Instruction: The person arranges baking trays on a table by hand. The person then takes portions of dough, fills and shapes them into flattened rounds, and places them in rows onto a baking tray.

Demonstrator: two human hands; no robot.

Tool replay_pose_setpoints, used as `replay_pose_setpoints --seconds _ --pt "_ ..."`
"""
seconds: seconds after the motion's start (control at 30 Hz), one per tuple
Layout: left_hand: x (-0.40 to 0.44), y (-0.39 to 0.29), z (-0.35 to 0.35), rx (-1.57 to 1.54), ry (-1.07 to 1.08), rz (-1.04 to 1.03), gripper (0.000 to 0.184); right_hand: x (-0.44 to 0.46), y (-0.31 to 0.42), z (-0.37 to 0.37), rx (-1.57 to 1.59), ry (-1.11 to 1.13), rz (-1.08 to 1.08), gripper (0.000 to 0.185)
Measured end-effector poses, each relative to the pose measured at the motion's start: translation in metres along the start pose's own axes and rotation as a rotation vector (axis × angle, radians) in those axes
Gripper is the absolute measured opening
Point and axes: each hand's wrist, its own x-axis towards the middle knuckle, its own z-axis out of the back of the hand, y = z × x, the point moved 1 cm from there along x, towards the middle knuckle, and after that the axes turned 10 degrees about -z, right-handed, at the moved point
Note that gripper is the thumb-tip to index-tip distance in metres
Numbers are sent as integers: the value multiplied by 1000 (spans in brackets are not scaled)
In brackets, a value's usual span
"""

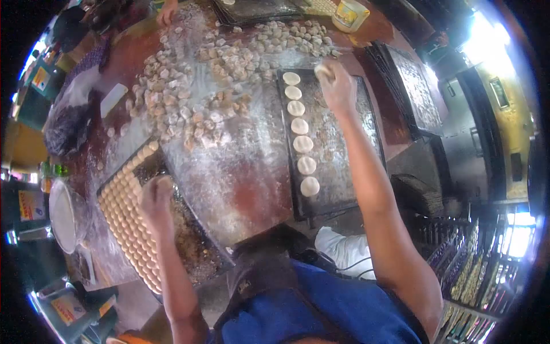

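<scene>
My right hand [338,89] is over the far end of a dark baking tray [338,155], its fingers closed on a pale dough round [322,70]. Down the tray's left side runs one column of flattened dough rounds [303,144]. My left hand [156,202] hovers at a second tray [197,252], whose left part holds tight rows of small dough balls [129,212]. Its fingers are closed and slightly blurred. Something pale shows at the fingertips, but I cannot make out what it is.
Many floured dough lumps [217,57] lie across the red table [252,198]. A white scraper [114,100] is at the left, and a tub [350,15] stands at the back. Stacked trays [409,86] sit at the right. Another person's hand [167,12] reaches in at the far edge.
</scene>
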Motion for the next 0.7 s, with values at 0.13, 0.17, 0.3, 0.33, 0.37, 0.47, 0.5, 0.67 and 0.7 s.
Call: replay_pose_setpoints --seconds 0.13,0.17,0.3,0.33,0.37,0.47,0.5,0.67,0.7 --pt "-16 9 -94 -608 40 145 33 36 -65 -69 -407 295 134 30" --pt "-29 3 -105 -726 110 244 33 31 -71 -74 -392 313 129 30" --pt "-83 19 -110 -894 178 560 47 17 -86 -104 -308 -52 409 39" --pt "-89 31 -102 -882 160 554 47 28 -71 -92 -353 202 225 33" --pt "-96 43 -92 -1028 276 416 47 33 -59 -82 -398 458 40 28" --pt "-85 0 -101 -827 281 391 45 17 -10 -104 -269 548 228 21" --pt "-79 -18 -112 -490 164 498 42 8 9 -116 -262 697 353 19" --pt "-64 -26 -137 144 796 258 39 -29 22 -159 -136 459 451 15" --pt "-65 -13 -132 -32 651 375 42 -35 41 -134 -75 663 237 14"
